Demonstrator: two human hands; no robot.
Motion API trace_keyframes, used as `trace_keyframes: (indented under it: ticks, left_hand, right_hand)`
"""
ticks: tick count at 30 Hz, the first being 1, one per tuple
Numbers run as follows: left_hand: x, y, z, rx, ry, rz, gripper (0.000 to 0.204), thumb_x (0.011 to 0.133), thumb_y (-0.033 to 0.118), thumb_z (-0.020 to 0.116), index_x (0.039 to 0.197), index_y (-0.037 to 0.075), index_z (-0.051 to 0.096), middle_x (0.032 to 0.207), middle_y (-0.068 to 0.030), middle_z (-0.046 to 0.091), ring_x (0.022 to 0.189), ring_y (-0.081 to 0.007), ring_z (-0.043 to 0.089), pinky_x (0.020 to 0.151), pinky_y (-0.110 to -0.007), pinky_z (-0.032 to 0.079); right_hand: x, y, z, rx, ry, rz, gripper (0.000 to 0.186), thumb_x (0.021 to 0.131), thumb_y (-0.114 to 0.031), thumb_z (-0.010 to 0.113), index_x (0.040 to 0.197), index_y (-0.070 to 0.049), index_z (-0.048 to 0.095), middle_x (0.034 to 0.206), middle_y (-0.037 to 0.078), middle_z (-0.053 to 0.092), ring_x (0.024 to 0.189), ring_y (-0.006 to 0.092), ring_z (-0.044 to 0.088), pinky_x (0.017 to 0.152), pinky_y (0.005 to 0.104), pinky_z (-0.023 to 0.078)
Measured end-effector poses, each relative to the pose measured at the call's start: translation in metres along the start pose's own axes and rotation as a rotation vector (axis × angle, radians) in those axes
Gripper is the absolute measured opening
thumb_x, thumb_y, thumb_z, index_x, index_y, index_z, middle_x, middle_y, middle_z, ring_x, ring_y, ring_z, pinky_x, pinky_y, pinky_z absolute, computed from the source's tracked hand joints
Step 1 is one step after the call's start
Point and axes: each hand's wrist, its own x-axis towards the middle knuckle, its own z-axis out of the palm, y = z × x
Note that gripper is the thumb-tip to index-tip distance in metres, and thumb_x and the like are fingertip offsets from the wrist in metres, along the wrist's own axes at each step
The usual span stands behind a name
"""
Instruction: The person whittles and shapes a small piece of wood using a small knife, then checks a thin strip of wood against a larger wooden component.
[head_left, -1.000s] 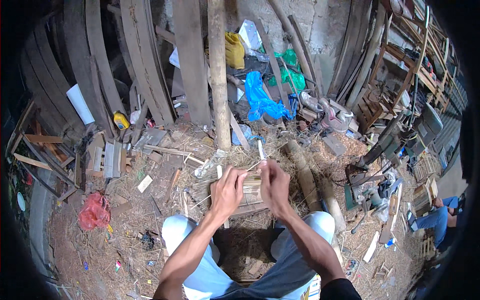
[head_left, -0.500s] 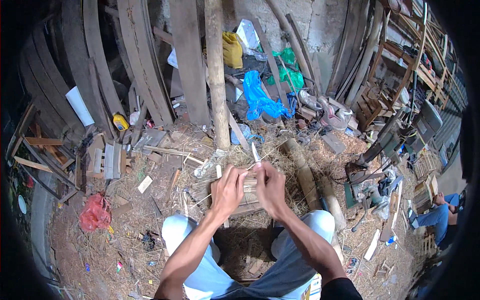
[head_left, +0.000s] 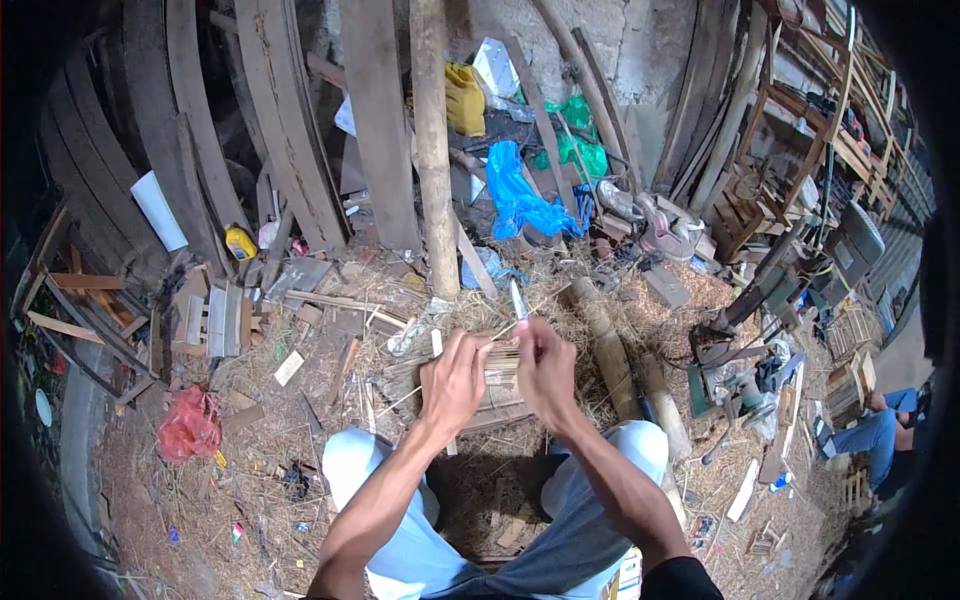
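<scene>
Right hand (head_left: 545, 372): closed round the handle of a small knife (head_left: 517, 301); the pale blade stands up and away from the body, above the knuckles.
Left hand (head_left: 455, 380): fingers curled over the near edge of a small slatted bamboo piece (head_left: 503, 385), pinching a thin sliver (head_left: 505, 325) that runs up toward the blade.
Work piece: sits low between the knees, on a wooden block (head_left: 478, 415) amid the shavings; both hands touch it.
Grip advice: judged from the pose, the left thumb should stay behind the blade's line, and the sliver be kept taut so the edge follows the grain rather than diving in.
Cut advice: short strokes away from the body; wrist braced on the piece for control.
Risk: the blade tip is close to the left fingertips; a slip would run toward them.
Near ground: straw and chips on the floor (head_left: 300, 450), a thick bamboo length (head_left: 605, 345) just right of the hands.
Further out: upright wooden post (head_left: 432, 150) ahead, leaning planks (head_left: 290, 120) to the left, blue plastic sheet (head_left: 520, 195) behind, red bag (head_left: 188, 425) far left.
Edge: another person's legs in blue (head_left: 870, 430), well apart on the right.
</scene>
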Motion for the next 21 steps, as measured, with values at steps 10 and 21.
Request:
trace_keyframes:
  ticks: [10, 21]
  left_hand:
    - [-0.003, -0.009, 0.002, 0.01, -0.007, -0.002, 0.005, 0.084, 0.004, 0.06, 0.087, 0.005, 0.057, 0.077, -0.0107, 0.054, 0.061, -0.0305, 0.057, 0.051, -0.039, 0.043]
    - [-0.003, -0.008, 0.002, -0.014, -0.037, -0.037, 0.006, 0.084, 0.003, 0.059, 0.09, 0.004, 0.057, 0.08, -0.0119, 0.057, 0.069, -0.0316, 0.059, 0.055, -0.039, 0.046]
  right_hand:
    - [-0.014, 0.008, 0.014, -0.063, -0.09, 0.0, 0.021, 0.094, -0.014, 0.046, 0.088, 0.002, 0.058, 0.059, 0.016, 0.053, 0.052, 0.0191, 0.05, 0.051, 0.0356, 0.039]
    - [-0.004, -0.003, 0.006, 0.004, -0.039, 0.034, 0.014, 0.09, -0.007, 0.045, 0.091, 0.0, 0.057, 0.057, 0.021, 0.054, 0.047, 0.028, 0.057, 0.048, 0.0413, 0.043]
